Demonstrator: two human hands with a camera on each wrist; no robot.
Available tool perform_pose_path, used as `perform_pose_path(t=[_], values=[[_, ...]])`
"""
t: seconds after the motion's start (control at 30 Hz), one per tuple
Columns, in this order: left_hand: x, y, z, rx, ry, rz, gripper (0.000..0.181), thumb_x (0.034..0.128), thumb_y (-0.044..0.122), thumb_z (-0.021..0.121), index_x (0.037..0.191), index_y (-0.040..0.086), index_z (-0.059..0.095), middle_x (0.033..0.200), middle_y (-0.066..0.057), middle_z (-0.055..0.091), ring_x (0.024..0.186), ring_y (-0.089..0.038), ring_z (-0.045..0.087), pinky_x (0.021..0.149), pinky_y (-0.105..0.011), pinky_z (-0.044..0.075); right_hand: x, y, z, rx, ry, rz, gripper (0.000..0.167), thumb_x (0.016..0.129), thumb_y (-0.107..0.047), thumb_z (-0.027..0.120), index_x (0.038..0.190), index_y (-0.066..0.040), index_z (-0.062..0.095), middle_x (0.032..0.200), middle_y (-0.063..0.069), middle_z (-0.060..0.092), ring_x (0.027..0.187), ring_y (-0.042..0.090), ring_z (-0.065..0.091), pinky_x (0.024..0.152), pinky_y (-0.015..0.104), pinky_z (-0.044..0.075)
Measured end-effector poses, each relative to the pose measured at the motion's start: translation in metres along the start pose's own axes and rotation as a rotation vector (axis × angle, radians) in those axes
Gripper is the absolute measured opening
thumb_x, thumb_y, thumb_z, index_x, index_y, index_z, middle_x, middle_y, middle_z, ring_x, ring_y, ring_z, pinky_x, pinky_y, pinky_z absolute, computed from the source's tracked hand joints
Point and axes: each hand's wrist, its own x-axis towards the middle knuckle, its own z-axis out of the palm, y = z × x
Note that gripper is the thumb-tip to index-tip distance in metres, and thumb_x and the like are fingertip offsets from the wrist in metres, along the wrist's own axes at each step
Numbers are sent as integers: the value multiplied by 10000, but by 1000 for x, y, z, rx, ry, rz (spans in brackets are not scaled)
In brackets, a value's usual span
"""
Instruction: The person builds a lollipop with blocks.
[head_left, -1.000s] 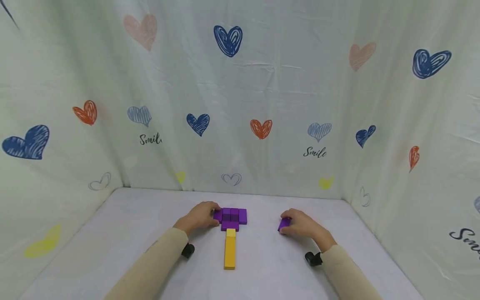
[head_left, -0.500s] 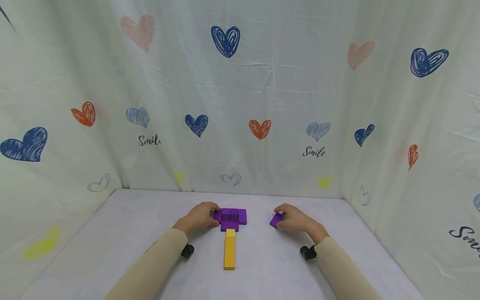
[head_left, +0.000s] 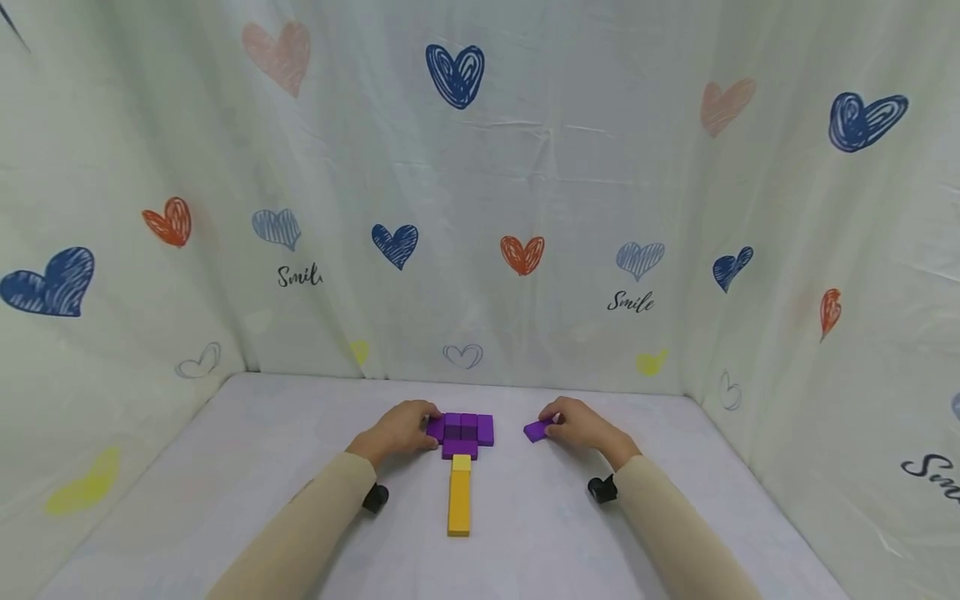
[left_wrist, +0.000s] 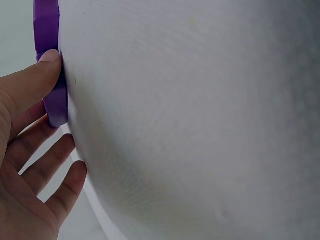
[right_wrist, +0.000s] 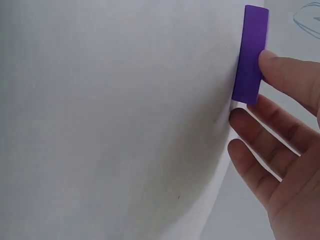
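Observation:
A cluster of purple blocks (head_left: 468,427) lies on the white table, with one flat purple block (head_left: 460,450) along its near side. My left hand (head_left: 401,427) pinches the leftmost purple block (head_left: 435,427) between thumb and fingers; the left wrist view shows the thumb (left_wrist: 42,75) across its edge. To the right, apart from the cluster, my right hand (head_left: 583,425) pinches another purple block (head_left: 536,430). That block (right_wrist: 251,55) appears long and flat in the right wrist view, thumb on one side. A short yellow block (head_left: 461,463) and a long yellow block (head_left: 459,504) run toward me below the cluster.
The white table (head_left: 525,533) is bordered at the back and sides by a hanging curtain (head_left: 480,317) printed with hearts. A black wrist camera (head_left: 377,499) sits on the left wrist and another black camera (head_left: 602,489) on the right.
My right hand has moved left toward the cluster, carrying its purple block, which has turned. The left hand and the blocks around it have stayed in place.

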Motion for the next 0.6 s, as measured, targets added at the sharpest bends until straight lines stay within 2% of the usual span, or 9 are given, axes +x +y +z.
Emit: perform_pose_path(t=[0.13,0.23,0.43,0.6], values=[[0,0,0,-8,-2,-2,464,796,219,785,1218,112,623,1247,-103,597,1186,-291,524,1044,-461,399,13,-6,3,-24,-10,18,175,858,-104,692,1033,-99,700,907,-20,620,835,140,549,752,327,486],[0,0,1,-16,-3,-9,469,795,218,787,1223,117,623,1254,-99,595,1189,-287,523,1047,-456,398,21,-11,5,-52,-39,48,213,886,-145,678,1096,-110,674,915,-2,589,851,154,538,779,354,484],[1,-1,1,-11,1,0,468,791,218,790,1217,116,626,1246,-93,600,1178,-285,529,1038,-456,408,37,-14,9,-126,-92,126,264,943,-197,614,1206,-214,611,979,-15,552,894,166,510,842,365,477],[1,-1,2,-12,2,-16,468,793,231,788,1219,128,625,1254,-87,596,1185,-282,524,1037,-457,410,52,-19,12,-144,-117,132,255,949,-231,608,1205,-233,608,982,-23,547,879,163,507,822,353,483]])
